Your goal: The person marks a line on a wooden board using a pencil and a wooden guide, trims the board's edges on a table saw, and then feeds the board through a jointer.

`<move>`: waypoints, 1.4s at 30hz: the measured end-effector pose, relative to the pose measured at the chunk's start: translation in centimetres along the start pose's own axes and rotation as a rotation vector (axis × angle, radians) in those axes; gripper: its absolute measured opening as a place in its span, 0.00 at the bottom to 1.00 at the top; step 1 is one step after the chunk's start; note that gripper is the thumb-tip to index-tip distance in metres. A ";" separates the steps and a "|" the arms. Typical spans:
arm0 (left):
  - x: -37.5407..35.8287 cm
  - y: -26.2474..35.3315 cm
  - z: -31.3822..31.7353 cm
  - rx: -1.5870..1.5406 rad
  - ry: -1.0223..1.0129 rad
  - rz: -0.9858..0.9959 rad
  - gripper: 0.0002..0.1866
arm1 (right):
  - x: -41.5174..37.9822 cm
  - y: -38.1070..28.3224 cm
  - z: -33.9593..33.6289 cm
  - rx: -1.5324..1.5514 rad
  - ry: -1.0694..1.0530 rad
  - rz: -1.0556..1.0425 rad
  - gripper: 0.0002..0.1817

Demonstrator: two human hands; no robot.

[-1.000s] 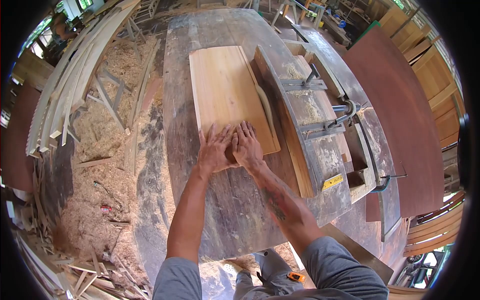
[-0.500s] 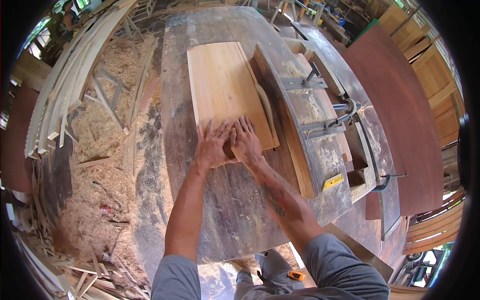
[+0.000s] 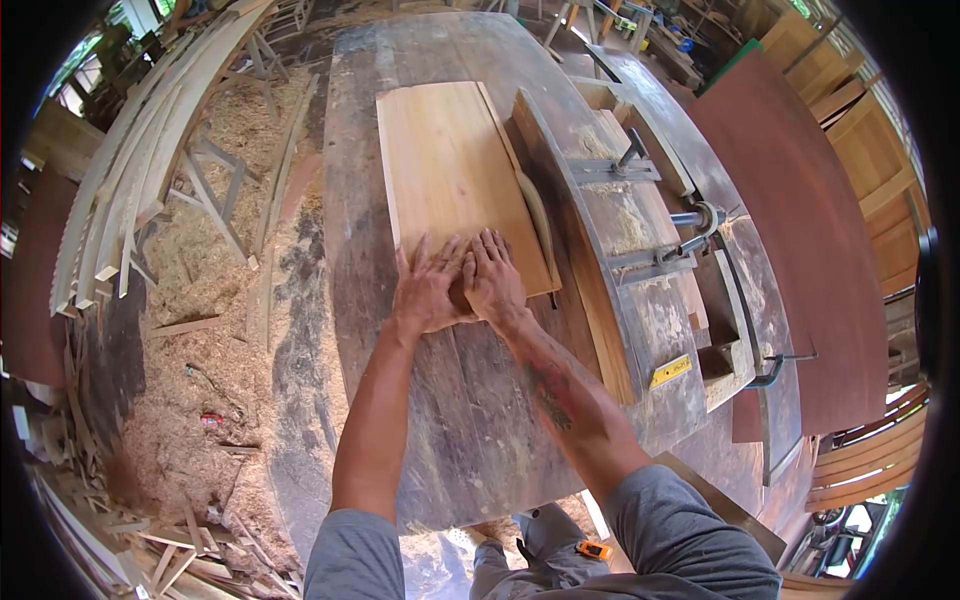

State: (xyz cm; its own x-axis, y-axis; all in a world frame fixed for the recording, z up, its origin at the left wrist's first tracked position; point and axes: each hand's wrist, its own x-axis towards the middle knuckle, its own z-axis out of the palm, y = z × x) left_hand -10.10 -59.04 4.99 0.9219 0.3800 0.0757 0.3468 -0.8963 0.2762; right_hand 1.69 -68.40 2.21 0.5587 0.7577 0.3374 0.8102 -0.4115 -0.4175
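A light wooden panel (image 3: 450, 160) lies on the worn workbench (image 3: 400, 420). My left hand (image 3: 430, 288) presses on its near edge at the left, fingers spread over the wood. Right beside it, my right hand (image 3: 493, 277) rests on the same edge, fingers stretched forward. The two hands touch or nearly touch at the thumbs. Along the panel's right side lies a thin curved wooden strip (image 3: 538, 215). Farther right, an upright dark board (image 3: 575, 230) runs lengthwise over the bench.
Metal clamps (image 3: 650, 262) and a yellow square (image 3: 670, 371) lie to the right. Beyond them leans a large reddish-brown sheet (image 3: 790, 220). Long planks (image 3: 160, 130) rest on trestles at the left, above sawdust and offcuts. Part of another person (image 3: 190, 12) shows at the top left.
The view has shifted very slightly. Both hands stay on the panel's near edge, and the panel looks much the same. The person at the top left has moved.
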 end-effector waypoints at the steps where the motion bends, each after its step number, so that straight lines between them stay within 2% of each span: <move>1: 0.0 0.0 -0.1 0.001 0.002 -0.001 0.64 | 0.1 0.0 0.1 0.001 0.001 0.003 0.26; 14: 0.7 -2.2 -0.2 0.027 -0.023 -0.030 0.65 | 2.4 -0.7 1.6 0.003 0.010 -0.059 0.26; 20: 0.1 -4.2 -0.9 0.058 0.020 0.027 0.65 | 2.7 -3.4 2.4 -0.003 -0.111 0.018 0.29; 22: 0.1 -3.8 -1.8 0.099 -0.064 -0.005 0.62 | 4.2 -3.8 0.3 -0.099 -0.150 0.038 0.27; 23: -0.1 -3.6 -1.9 0.097 -0.056 0.017 0.62 | 5.6 -4.6 -3.5 -0.115 -0.504 -0.061 0.24; 24: -0.4 -3.5 -2.0 0.069 -0.046 0.016 0.56 | 7.2 -5.4 -6.0 -0.128 -0.854 -0.162 0.22; 25: -0.1 -3.7 -2.3 0.040 -0.024 0.009 0.51 | 9.2 -5.3 -5.1 -0.180 -0.777 0.058 0.17; 26: 0.0 -4.1 -1.8 0.037 -0.010 0.015 0.51 | 10.8 -4.5 -5.4 -0.307 -0.596 -0.214 0.15; 27: 0.3 -4.4 -1.1 -0.050 0.011 -0.035 0.43 | 12.7 -3.3 -6.1 -0.426 -0.409 -0.483 0.14; 28: 0.4 -4.9 -0.2 -0.137 0.028 -0.089 0.36 | 15.5 -2.0 -5.6 -0.411 -0.231 -0.290 0.10; 29: 0.3 -5.1 0.8 -0.135 0.126 -0.097 0.27 | 17.1 -5.3 -11.8 -0.399 -0.167 -0.257 0.09; 30: 0.2 -5.0 0.8 -0.140 0.127 -0.103 0.27 | 21.1 -1.3 -9.3 -0.435 -0.055 -0.241 0.10; 31: 0.2 -4.8 0.6 -0.160 0.161 -0.177 0.26 | 23.1 -1.4 -12.0 -0.447 -0.134 -0.310 0.11; 32: 0.2 -4.5 0.3 -0.178 0.193 -0.253 0.26 | 25.6 0.4 -11.8 -0.510 -0.119 -0.300 0.10; 34: 0.1 -4.5 0.4 -0.172 0.190 -0.288 0.26 | 29.6 6.7 -8.0 -0.637 -0.163 -0.247 0.11; 36: 0.0 -4.6 1.2 -0.145 0.242 -0.257 0.26 | 31.6 10.1 -5.4 -0.699 -0.216 -0.221 0.11; 38: -0.1 -4.6 1.5 -0.143 0.277 -0.258 0.26 | 29.9 8.5 -6.0 -0.704 -0.282 -0.094 0.13; 42: -0.2 -4.4 1.1 -0.143 0.242 -0.265 0.26 | 30.4 9.2 -3.8 -0.745 -0.503 -0.012 0.15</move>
State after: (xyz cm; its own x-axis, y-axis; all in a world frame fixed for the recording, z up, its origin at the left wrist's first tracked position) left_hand -11.64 -55.40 2.74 0.7302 0.6524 0.2029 0.5240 -0.7254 0.4464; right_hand 26.75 -51.07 11.79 0.5474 0.8243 -0.1445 0.8185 -0.4913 0.2979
